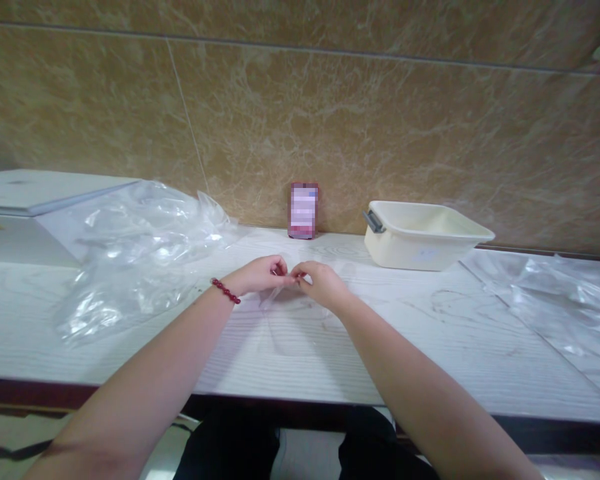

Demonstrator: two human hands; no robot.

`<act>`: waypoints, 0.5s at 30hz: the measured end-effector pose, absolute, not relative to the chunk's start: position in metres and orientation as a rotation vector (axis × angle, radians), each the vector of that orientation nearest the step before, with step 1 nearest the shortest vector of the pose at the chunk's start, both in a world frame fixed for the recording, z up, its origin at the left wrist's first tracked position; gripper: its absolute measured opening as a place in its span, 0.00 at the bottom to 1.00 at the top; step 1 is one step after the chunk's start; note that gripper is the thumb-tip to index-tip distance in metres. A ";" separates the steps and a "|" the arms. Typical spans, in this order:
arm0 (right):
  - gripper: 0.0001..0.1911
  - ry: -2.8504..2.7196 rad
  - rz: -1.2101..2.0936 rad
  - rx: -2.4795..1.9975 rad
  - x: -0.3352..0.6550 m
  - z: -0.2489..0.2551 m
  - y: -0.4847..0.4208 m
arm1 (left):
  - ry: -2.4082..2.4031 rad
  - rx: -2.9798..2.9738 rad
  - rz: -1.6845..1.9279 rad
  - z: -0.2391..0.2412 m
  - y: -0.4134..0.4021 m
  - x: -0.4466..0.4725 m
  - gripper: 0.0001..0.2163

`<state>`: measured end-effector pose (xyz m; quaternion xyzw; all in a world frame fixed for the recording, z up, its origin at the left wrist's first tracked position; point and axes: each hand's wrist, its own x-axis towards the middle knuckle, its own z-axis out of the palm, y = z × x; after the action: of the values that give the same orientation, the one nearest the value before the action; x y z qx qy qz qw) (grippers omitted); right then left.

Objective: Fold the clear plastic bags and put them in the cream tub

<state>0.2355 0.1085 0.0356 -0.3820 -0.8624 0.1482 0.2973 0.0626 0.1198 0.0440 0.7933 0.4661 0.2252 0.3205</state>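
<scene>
My left hand [261,274] and my right hand [319,281] meet at the middle of the white table [430,333]. Both pinch the top edge of a small clear plastic bag [293,320] that lies flat on the table below them. Fingertips of the two hands almost touch. A red bead bracelet [225,291] is on my left wrist. What is inside the bag, if anything, I cannot make out.
A heap of clear plastic bags [140,247] lies to the left. A cream plastic tub [423,235] stands at the back right, a small pink box [304,211] against the marble wall. More clear plastic [565,300] covers the right end. A white box [25,220] sits far left.
</scene>
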 end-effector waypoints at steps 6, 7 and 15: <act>0.09 -2.468 0.355 -0.893 0.250 0.036 0.116 | 1.412 2.209 0.563 0.048 0.127 0.048 0.12; 0.09 -2.500 0.349 -0.875 0.252 0.035 0.117 | 1.418 2.278 0.507 0.048 0.128 0.046 0.11; 0.10 -2.589 0.382 -0.962 0.260 0.031 0.122 | 1.305 2.539 0.175 0.056 0.124 0.039 0.12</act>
<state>0.2604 0.1218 0.0309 -0.3395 -0.9141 0.1350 0.1757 0.0389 0.1236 0.0559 0.8789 0.4519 0.0606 0.1404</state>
